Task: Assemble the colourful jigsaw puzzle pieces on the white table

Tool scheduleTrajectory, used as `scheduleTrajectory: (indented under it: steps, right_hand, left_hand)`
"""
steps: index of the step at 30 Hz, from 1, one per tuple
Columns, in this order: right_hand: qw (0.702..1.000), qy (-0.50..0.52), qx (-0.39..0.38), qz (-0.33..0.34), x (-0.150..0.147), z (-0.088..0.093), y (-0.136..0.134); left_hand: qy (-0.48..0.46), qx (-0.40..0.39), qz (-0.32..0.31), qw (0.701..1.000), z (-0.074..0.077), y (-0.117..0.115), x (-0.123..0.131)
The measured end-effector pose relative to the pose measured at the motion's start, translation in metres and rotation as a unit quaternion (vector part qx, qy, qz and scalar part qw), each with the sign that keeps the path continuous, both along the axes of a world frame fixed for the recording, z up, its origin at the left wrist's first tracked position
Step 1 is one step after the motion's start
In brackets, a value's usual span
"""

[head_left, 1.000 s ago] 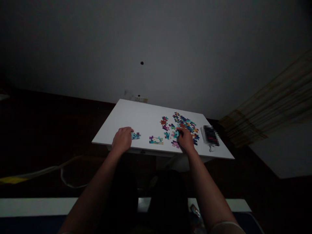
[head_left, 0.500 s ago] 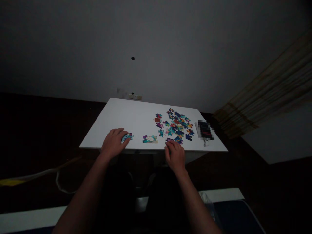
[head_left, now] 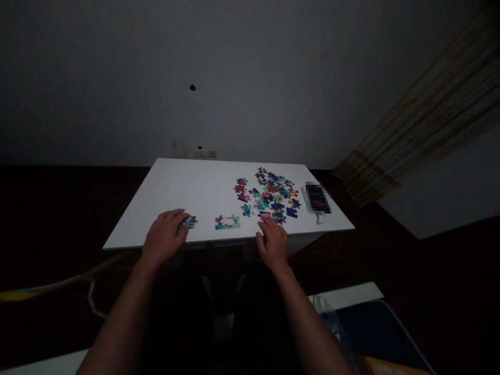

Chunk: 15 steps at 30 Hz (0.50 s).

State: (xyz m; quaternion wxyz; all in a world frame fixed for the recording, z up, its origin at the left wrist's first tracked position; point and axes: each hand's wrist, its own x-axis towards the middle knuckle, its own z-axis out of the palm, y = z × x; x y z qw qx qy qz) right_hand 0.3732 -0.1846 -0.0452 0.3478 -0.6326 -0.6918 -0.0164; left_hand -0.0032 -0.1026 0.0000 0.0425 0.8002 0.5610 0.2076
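My left hand point(head_left: 164, 235) rests at the front left of the white table point(head_left: 135, 219), thumb and fingers curved around a small group of joined puzzle pieces point(head_left: 191, 222); its palm hides part of them. Between my hands lies another joined section point(head_left: 227, 222) showing a pale figure on teal. My right hand point(head_left: 274, 242) is at the near edge of the loose puzzle pieces point(head_left: 273, 190). Its fingers are extended and thumb apart, with fingertips touching or just over a purple puzzle piece point(head_left: 264, 214). Whether they press on it is hard to see.
A dark, pixelated item point(head_left: 318, 198) with a white edge lies at the table's right. Behind the table is a grey wall with sockets point(head_left: 205, 153). A striped curtain point(head_left: 367, 172) hangs on the right. Below right, a clear plastic bag point(head_left: 330, 317) sits by a dark blue surface.
The view has turned, so the table sits further left in the picture. My right fingertips have shifted slightly, and the purple piece shows more. My left hand stays around its joined pieces.
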Motion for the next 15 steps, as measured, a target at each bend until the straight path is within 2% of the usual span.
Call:
scheduleTrajectory:
  steps: [5,8,12,15]
  right_hand:
    - [1.0,0.0,-0.004,-0.002,-0.003,-0.002,-0.003]
    - [1.0,0.021,0.004,-0.013,-0.002,0.004,0.001]
    - [1.0,0.022,-0.015,-0.009,0.004,0.026,0.028]
    - [0.996,-0.016,-0.057,0.071,0.009,0.044,0.059]
  left_hand:
    - [0.003,0.0,0.012,1.0,0.003,0.0,0.003]
    - [0.005,0.001,0.016,1.0,0.003,0.001,0.004]
    - [0.006,0.002,0.022,1.0,0.002,0.001,0.005]
    - [0.005,0.002,0.023,1.0,0.002,0.0,0.005]
